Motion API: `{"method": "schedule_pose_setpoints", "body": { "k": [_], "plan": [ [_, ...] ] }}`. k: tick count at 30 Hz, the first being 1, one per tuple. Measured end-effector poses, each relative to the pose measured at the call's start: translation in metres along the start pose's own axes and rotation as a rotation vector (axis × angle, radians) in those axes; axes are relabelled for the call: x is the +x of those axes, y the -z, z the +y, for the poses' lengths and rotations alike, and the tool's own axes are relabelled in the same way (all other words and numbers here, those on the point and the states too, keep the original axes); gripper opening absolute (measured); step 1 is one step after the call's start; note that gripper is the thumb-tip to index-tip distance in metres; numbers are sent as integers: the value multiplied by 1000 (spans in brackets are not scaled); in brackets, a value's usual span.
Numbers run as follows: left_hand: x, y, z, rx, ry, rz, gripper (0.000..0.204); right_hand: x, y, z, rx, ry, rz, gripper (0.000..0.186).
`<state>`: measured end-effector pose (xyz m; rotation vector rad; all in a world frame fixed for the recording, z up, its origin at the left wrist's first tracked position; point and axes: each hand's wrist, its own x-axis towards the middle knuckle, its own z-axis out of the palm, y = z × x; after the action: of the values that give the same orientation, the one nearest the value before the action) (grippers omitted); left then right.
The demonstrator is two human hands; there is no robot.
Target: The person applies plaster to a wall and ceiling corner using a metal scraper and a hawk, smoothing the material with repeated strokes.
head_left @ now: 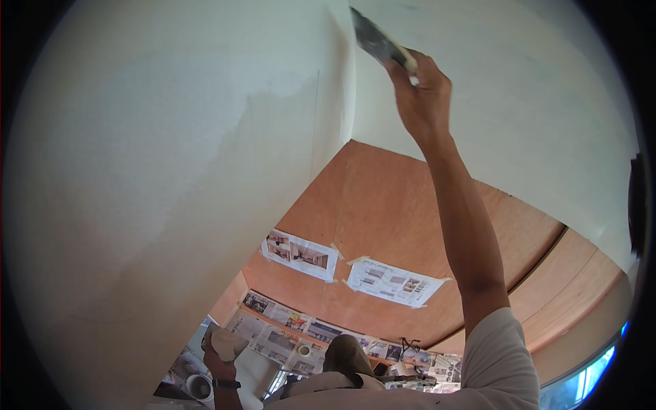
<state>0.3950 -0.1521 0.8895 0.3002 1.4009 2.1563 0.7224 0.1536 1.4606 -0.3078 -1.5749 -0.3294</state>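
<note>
Overhead, the right hand (429, 92) grips a scraper (383, 44), which reaches the corner (352, 102) where a pale wall (171, 137) meets another surface (519, 109); contact is hard to tell. Lower down, the left hand (220, 369) grasps a pale slab (229, 344), its make unclear. A low angle, light even pressure and steady strokes should serve best, without gouging the neighbouring side.

bare plywood (389, 205), taped printouts (395, 281) and newspaper (273, 339) show a renovation site.
</note>
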Motion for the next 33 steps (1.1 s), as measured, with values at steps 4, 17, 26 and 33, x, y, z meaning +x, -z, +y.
{"method": "schedule_pose_setpoints", "body": {
  "k": [4, 17, 26, 33],
  "plan": [
    [7, 20, -20, -166, 124, -23, 44, -18, -34, 14, 13, 226, -27, 43],
    [-30, -12, 11, 959, -400, -155, 44, -205, -6, 31, -10, -135, -314, 39],
    [-26, -5, -5, 747, -238, -189, 50, -257, 47, 45, 314, -823, -207, 19],
    [-20, -27, -8, -45, 221, -182, 39, -310, 100, 6, 764, -1400, 44, 28]
  ]
}}
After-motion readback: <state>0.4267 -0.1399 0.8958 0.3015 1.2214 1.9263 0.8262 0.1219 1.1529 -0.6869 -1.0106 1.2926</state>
